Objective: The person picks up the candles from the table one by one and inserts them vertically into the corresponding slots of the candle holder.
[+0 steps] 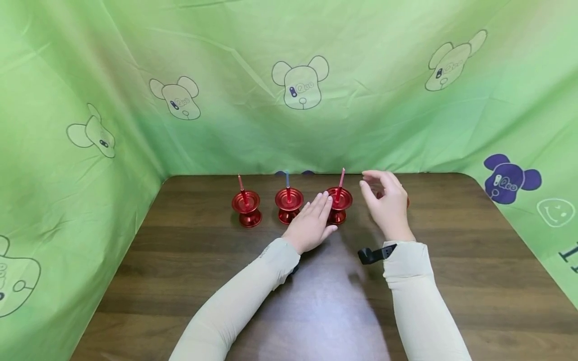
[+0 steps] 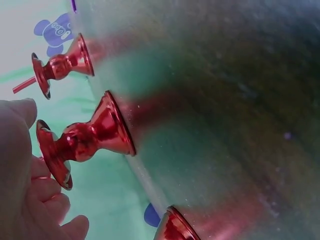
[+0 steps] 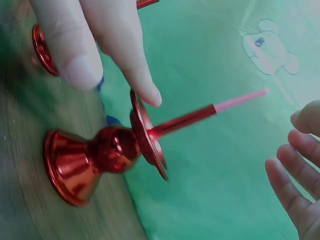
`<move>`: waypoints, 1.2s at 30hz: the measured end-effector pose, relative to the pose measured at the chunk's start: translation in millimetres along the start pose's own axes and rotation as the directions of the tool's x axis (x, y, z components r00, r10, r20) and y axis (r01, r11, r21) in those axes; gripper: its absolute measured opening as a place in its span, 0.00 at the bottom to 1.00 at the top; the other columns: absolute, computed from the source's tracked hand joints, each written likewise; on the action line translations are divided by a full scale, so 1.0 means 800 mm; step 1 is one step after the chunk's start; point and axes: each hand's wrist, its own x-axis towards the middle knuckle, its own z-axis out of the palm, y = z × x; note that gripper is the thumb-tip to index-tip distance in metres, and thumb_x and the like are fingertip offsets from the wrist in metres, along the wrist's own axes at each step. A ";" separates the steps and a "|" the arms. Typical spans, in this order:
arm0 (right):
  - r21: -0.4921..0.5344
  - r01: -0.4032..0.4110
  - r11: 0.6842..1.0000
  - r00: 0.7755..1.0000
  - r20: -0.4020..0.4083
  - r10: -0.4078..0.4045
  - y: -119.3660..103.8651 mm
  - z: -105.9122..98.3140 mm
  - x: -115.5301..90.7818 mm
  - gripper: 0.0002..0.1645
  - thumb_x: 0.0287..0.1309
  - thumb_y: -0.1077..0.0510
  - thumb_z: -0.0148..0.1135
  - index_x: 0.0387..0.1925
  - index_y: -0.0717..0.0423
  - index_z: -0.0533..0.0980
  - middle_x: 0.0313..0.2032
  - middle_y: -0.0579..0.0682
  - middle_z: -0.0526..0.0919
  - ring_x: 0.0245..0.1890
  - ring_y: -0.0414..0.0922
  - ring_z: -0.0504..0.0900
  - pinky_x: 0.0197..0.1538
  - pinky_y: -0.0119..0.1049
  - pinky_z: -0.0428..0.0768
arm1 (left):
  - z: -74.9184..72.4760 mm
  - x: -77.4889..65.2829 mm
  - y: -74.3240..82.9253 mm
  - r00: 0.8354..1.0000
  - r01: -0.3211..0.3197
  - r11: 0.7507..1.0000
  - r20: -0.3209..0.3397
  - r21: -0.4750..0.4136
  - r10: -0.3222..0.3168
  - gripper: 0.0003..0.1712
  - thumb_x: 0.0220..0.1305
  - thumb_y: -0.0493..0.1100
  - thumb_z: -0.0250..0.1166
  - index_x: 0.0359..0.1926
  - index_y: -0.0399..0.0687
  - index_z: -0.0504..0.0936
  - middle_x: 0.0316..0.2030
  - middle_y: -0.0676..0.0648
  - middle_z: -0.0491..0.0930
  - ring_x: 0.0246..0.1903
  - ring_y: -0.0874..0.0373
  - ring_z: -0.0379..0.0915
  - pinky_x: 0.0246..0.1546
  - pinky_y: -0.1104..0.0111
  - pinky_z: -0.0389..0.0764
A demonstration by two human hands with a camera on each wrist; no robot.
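Observation:
Red metal candle holders stand in a row near the table's back: a left one (image 1: 246,208) with a red candle, a middle one (image 1: 288,201) with a blue candle (image 1: 287,179), and one with a pink candle (image 3: 240,100). My left hand (image 1: 311,220) is at that pink-candle holder (image 3: 107,150), straight fingers at its dish; a fingertip seems to touch the rim. To its right, my right hand (image 1: 386,203) is raised with fingers loosely bent, holding nothing. Behind it a fourth red holder (image 2: 65,65) is mostly hidden from the head view; its red stick (image 2: 24,85) shows in the left wrist view.
The brown wooden table (image 1: 203,296) extends toward me on both sides of my arms. A green printed cloth (image 1: 226,125) hangs right behind the holders and along both sides. A black camera mount (image 1: 375,254) juts left from my right wrist.

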 end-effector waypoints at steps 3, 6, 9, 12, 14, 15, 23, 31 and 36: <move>-0.034 0.016 0.999 1.000 -0.021 -0.016 0.000 -0.012 -0.006 0.10 0.60 0.71 0.66 0.44 0.65 0.84 0.38 0.58 0.84 0.36 0.26 0.76 0.38 0.17 0.71 | -0.002 -0.002 0.004 0.999 -0.005 0.999 -0.034 0.043 0.007 0.42 0.79 0.62 0.45 0.81 0.45 0.47 0.81 0.46 0.44 0.79 0.53 0.39 0.75 0.56 0.57; -0.070 0.012 0.997 0.999 -0.038 -0.015 0.001 -0.025 -0.012 0.10 0.59 0.71 0.66 0.43 0.64 0.84 0.37 0.58 0.84 0.36 0.24 0.75 0.38 0.17 0.72 | -0.006 -0.004 0.010 0.995 -0.007 0.995 -0.097 0.103 0.017 0.40 0.79 0.62 0.45 0.81 0.49 0.49 0.80 0.48 0.47 0.79 0.54 0.43 0.73 0.55 0.61; -0.105 -0.005 0.994 0.998 -0.063 -0.002 0.002 -0.039 -0.018 0.09 0.59 0.71 0.66 0.42 0.64 0.84 0.36 0.58 0.83 0.35 0.23 0.74 0.38 0.16 0.70 | -0.010 -0.006 0.019 0.985 -0.025 0.988 -0.164 0.151 0.050 0.39 0.79 0.62 0.46 0.81 0.51 0.53 0.79 0.49 0.53 0.77 0.55 0.48 0.72 0.55 0.63; -0.124 -0.030 0.992 0.996 -0.085 0.020 0.003 -0.053 -0.024 0.09 0.59 0.70 0.66 0.42 0.65 0.84 0.36 0.58 0.83 0.34 0.25 0.74 0.37 0.16 0.70 | -0.015 -0.006 0.029 0.974 -0.059 0.983 -0.205 0.175 0.095 0.38 0.79 0.62 0.47 0.80 0.51 0.55 0.78 0.50 0.57 0.76 0.55 0.53 0.72 0.56 0.63; -0.131 -0.059 0.990 0.995 -0.086 0.048 0.005 -0.061 -0.027 0.09 0.60 0.70 0.66 0.43 0.66 0.84 0.37 0.59 0.83 0.34 0.26 0.74 0.39 0.15 0.71 | -0.020 -0.004 0.035 0.970 -0.079 0.979 -0.212 0.188 0.119 0.37 0.79 0.61 0.46 0.80 0.51 0.55 0.77 0.50 0.58 0.76 0.56 0.53 0.73 0.56 0.62; -0.138 -0.078 0.987 0.994 -0.083 0.067 0.006 -0.065 -0.028 0.08 0.60 0.70 0.66 0.42 0.67 0.84 0.37 0.59 0.83 0.35 0.25 0.75 0.40 0.14 0.71 | -0.021 -0.003 0.039 0.968 -0.088 0.977 -0.213 0.193 0.129 0.37 0.79 0.61 0.46 0.80 0.51 0.55 0.77 0.50 0.58 0.76 0.56 0.54 0.73 0.57 0.61; -0.237 -0.189 0.953 0.982 -0.020 0.190 0.014 -0.090 -0.042 0.07 0.61 0.67 0.67 0.41 0.68 0.83 0.35 0.59 0.82 0.33 0.18 0.71 0.41 0.09 0.69 | -0.029 0.018 0.070 0.970 -0.114 0.970 -0.185 0.214 0.155 0.37 0.79 0.63 0.45 0.80 0.53 0.55 0.78 0.52 0.56 0.77 0.57 0.49 0.74 0.59 0.59; -0.352 -0.327 0.877 0.915 0.112 0.387 0.020 -0.111 -0.043 0.13 0.65 0.58 0.66 0.43 0.66 0.82 0.39 0.63 0.86 0.29 0.17 0.69 0.37 0.17 0.70 | -0.025 0.044 0.089 0.988 -0.086 0.970 -0.103 0.226 0.112 0.38 0.79 0.64 0.42 0.81 0.54 0.52 0.79 0.53 0.52 0.78 0.59 0.46 0.75 0.60 0.55; -0.405 -0.353 0.843 0.845 0.249 0.473 0.030 -0.113 -0.048 0.16 0.64 0.56 0.67 0.43 0.67 0.82 0.38 0.64 0.87 0.32 0.41 0.85 0.37 0.30 0.76 | -0.015 0.056 0.096 0.994 -0.074 0.974 -0.067 0.215 0.091 0.38 0.79 0.64 0.43 0.81 0.55 0.51 0.79 0.54 0.51 0.78 0.60 0.44 0.75 0.62 0.54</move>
